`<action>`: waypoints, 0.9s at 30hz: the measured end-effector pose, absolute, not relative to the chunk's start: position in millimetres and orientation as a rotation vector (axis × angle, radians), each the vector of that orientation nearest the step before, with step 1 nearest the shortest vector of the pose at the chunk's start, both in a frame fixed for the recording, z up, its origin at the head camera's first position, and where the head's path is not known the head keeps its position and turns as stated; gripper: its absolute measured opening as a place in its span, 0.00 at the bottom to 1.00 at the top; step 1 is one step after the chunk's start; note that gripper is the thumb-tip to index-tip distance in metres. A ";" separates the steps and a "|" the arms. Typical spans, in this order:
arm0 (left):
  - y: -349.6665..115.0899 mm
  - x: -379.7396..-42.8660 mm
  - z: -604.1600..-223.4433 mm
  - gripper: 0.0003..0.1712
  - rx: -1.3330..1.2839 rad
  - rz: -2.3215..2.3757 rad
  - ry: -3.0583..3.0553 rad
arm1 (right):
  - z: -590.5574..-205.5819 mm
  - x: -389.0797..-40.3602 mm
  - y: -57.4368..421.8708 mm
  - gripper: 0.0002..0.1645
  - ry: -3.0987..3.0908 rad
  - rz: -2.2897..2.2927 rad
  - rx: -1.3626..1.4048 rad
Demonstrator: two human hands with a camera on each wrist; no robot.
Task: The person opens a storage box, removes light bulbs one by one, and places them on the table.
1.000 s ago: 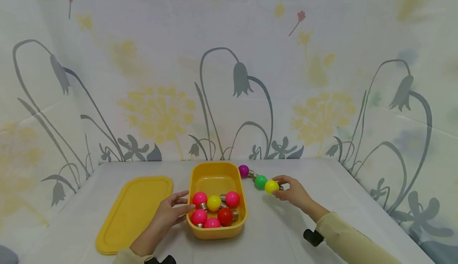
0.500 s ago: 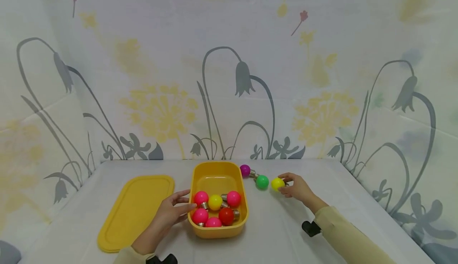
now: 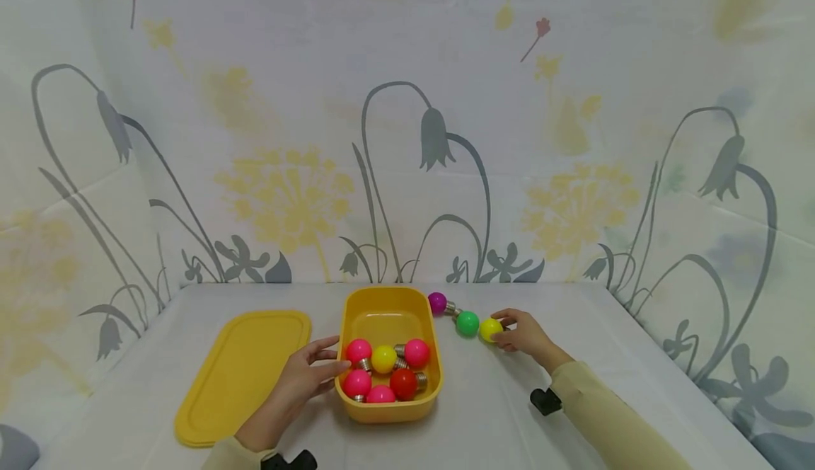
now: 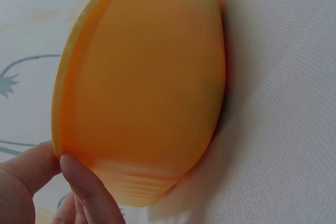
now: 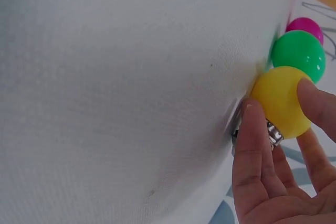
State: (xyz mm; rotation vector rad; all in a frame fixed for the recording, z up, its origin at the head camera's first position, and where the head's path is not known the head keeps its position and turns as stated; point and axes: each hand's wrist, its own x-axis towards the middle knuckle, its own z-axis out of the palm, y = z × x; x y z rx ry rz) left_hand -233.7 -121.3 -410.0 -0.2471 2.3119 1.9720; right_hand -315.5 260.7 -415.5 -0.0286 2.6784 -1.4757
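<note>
A yellow plastic box stands in the middle of the table. My left hand pinches its left rim, thumb over the edge; the left wrist view shows the thumb and finger on the rim. Inside lie several ball-shaped light bulbs with metal screw bases: pink, a yellow one and a red one. To the right of the box my right hand holds a yellow bulb low at the table, fingers and thumb around globe and base. Beside that bulb lies a green bulb.
A purple bulb lies by the box's back right corner, base toward the green one. Left of the box a flat yellow lid rests on the white tablecloth. A flower-patterned cloth hangs behind.
The right hand has carried the yellow bulb slightly right, away from the green one, then a little back toward it. The left hand has stayed on the box rim.
</note>
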 end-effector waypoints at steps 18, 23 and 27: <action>-120.9 -233.3 -408.6 0.33 -0.243 1.983 2.309 | -397.8 -313.0 267.4 0.29 2.692 -1.355 -0.165; -120.0 -232.7 -408.6 0.33 -0.239 1.990 2.309 | -386.7 -309.8 266.8 0.28 2.683 -1.359 -0.200; -120.0 -233.0 -408.5 0.33 -0.240 1.984 2.314 | -379.3 -309.7 264.1 0.28 2.669 -1.392 -0.253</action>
